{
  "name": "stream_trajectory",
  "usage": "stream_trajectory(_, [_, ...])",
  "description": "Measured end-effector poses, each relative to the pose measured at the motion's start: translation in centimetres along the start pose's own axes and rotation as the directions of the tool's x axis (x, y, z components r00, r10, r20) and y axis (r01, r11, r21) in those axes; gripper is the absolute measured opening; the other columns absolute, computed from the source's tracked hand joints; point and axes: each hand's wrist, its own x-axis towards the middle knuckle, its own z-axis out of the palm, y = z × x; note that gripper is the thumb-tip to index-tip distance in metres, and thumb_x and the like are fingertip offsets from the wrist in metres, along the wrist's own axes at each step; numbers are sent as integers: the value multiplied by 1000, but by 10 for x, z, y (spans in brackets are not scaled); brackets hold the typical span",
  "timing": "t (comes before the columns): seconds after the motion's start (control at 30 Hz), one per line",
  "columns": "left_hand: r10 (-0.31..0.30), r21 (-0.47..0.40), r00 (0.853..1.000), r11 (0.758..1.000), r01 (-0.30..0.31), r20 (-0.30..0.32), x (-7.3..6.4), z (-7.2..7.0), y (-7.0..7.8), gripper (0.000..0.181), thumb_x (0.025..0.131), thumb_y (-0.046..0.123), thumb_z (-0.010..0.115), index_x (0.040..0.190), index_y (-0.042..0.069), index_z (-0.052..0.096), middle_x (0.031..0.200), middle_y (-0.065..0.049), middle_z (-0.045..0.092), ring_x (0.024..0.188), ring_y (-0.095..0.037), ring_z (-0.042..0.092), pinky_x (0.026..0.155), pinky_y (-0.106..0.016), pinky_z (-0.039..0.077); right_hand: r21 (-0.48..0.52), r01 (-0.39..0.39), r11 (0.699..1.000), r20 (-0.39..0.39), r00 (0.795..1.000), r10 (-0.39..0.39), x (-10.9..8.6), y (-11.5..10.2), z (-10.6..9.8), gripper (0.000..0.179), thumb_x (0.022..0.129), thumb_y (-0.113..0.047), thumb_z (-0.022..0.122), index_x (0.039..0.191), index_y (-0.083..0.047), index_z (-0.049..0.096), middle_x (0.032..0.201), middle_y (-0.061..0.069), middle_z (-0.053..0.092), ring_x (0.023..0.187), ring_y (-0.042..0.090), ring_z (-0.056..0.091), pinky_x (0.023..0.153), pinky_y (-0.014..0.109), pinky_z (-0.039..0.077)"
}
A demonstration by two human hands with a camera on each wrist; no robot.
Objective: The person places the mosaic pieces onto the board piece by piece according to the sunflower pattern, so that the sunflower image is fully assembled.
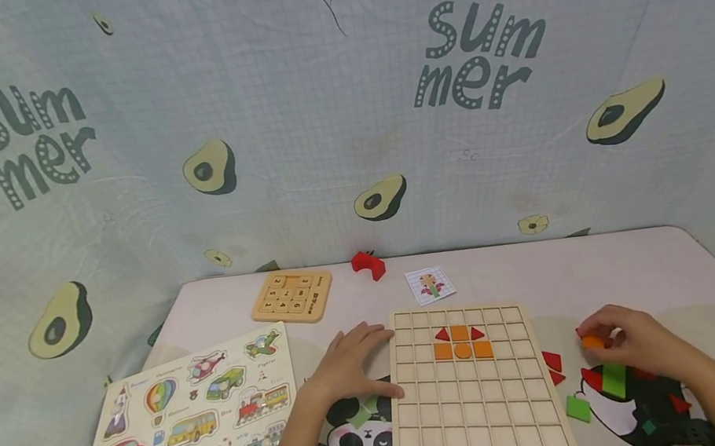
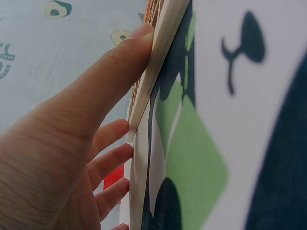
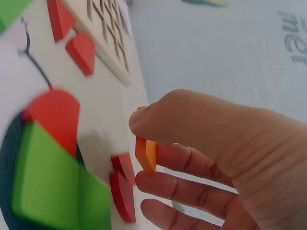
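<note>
A wooden grid board (image 1: 466, 415) lies on the table. Orange squares (image 1: 483, 350), an orange round piece (image 1: 462, 351) and two red triangles (image 1: 476, 333) sit in its upper cells. With fingers spread, my left hand (image 1: 353, 367) touches the board's left edge, the thumb against its side in the left wrist view. Right of the board, my right hand (image 1: 640, 340) pinches a small orange block (image 3: 146, 155) between thumb and fingers, above the table. Below that hand lie a green block (image 1: 615, 380) and several red pieces (image 3: 79, 52). The held block's full outline is hidden by the thumb.
A small pattern card (image 1: 431, 286) lies behind the board. A vehicle puzzle board (image 1: 152, 442) covers the table's left, with a wooden number puzzle (image 1: 293, 306) and red pieces (image 1: 368, 265) at the back. A green square (image 1: 578, 409) lies beside the board's right edge.
</note>
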Motion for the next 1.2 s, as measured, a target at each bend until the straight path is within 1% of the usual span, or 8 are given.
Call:
stream_trajectory(0.23, [-2, -2, 1000, 1000, 2, -1, 1, 0, -1, 87, 69, 53, 82, 142, 18, 49, 148, -4, 44, 144, -32, 28, 118, -60, 16, 75, 168, 983, 0, 986, -168, 6, -7, 11, 23, 76, -2, 79, 96, -7, 68, 90, -1, 62, 77, -2, 53, 65, 19, 54])
stream_trajectory(0.37, [-1, -1, 1000, 1000, 1, 0, 1, 1, -2, 88, 69, 54, 82, 142, 19, 49, 148, -4, 44, 144, -32, 28, 118, -60, 16, 141, 261, 955, -12, 965, -262, 10, -12, 18, 23, 78, 1, 77, 97, -6, 67, 91, 1, 62, 78, 2, 56, 64, 19, 54])
stream_trajectory(0.53, [-5, -8, 1000, 1000, 5, -3, 0, 0, -1, 86, 70, 53, 81, 142, 18, 49, 148, -4, 44, 145, -33, 27, 118, -60, 15, 218, 362, 906, -28, 930, -365, 16, -22, 24, 25, 79, 6, 74, 100, -5, 66, 94, 5, 63, 77, 8, 57, 63, 23, 55])
stream_trajectory(0.67, [-3, -16, 1000, 1000, 3, -1, 0, 0, -1, 85, 71, 51, 82, 142, 18, 49, 148, -5, 44, 145, -33, 27, 118, -59, 15, 259, 357, 898, 11, 928, -372, 19, -30, 31, 23, 82, 3, 74, 102, -4, 65, 98, 8, 63, 79, 7, 59, 66, 24, 56])
stream_trajectory(0.8, [3, -23, 1000, 1000, -3, -1, 0, 0, -1, 85, 70, 51, 82, 142, 17, 50, 148, -5, 45, 144, -33, 28, 118, -60, 15, 270, 273, 923, 72, 951, -302, 20, -38, 40, 21, 84, -5, 74, 102, -7, 66, 99, 2, 62, 79, 5, 55, 65, 22, 53])
stream_trajectory(0.9, [4, -15, 1000, 1000, -4, 0, 0, 0, -1, 86, 70, 52, 82, 142, 17, 49, 148, -5, 45, 144, -33, 28, 118, -59, 16, 269, 231, 935, 100, 959, -266, 22, -45, 44, 21, 83, -7, 75, 102, -9, 67, 97, -3, 61, 75, 7, 52, 59, 20, 49])
stream_trajectory(1.03, [2, -11, 1000, 1000, -2, 0, 0, 0, -2, 87, 70, 53, 82, 142, 18, 49, 149, -4, 44, 145, -32, 28, 118, -59, 16, 270, 270, 924, 100, 947, -306, 27, -52, 49, 21, 83, -9, 76, 102, -10, 67, 95, -2, 61, 73, 8, 50, 56, 20, 47])
stream_trajectory(1.2, [-1, -7, 1000, 1000, 2, 4, 1, 1, -3, 87, 70, 54, 82, 143, 19, 49, 149, -4, 43, 145, -32, 27, 118, -59, 15, 267, 342, 901, 102, 920, -379, 34, -58, 59, 19, 84, -12, 76, 101, -12, 67, 96, -2, 63, 80, 7, 51, 63, 20, 49])
